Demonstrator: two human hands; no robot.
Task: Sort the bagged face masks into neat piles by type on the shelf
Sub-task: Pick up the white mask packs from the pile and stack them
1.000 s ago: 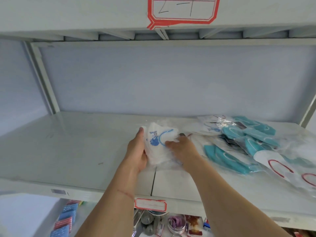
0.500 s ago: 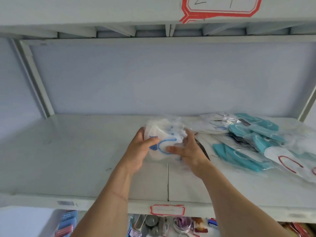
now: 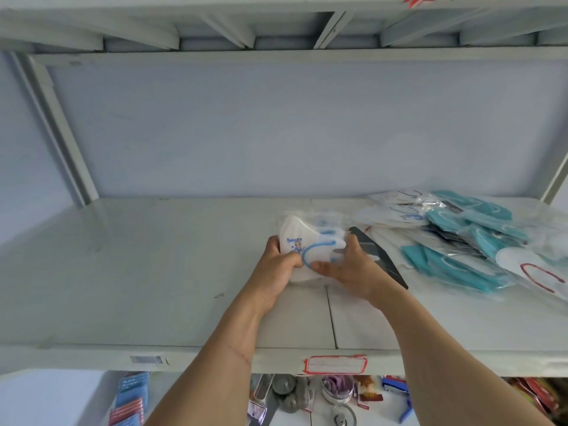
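Fingers: left hand (image 3: 276, 265) thumb + curled fingers pinch the near-left edge of the white bags (image 3: 302, 244); right hand (image 3: 353, 269) fingers wrap the right edge, thumb across the front. Both have a firm hold, neither is slack.

Bags = small stack of white masks w/ blue ear loops + blue print, in clear film. Held about mid-shelf (image 3: 138, 272), just left of the mixed heap (image 3: 461, 238). Looks slightly lifted off the shelf, but can't tell for sure from this angle; lower edge is hidden by the hands.

Black mask (image 3: 378, 256) lies just right of the right hand, between it and the heap, partly under the wrist.

Heap: teal, white/red-loop, white/blue-loop bags overlapping, unsorted, at the right end of the shelf.

Risks, my read:
- Film is slick. Stack is gripped at the edges only, so middle bags could slide out and fan across the shelf if squeeze is uneven.
- Right wrist drags the black mask when it pulls back; could shove it toward the shelf's front lip and off.
- Setting the pile this close to the heap means loose heap bags creep onto it and types remix. Safer further left of the heap.
- More white/blue bags sit at the back of the heap, easy to miss.
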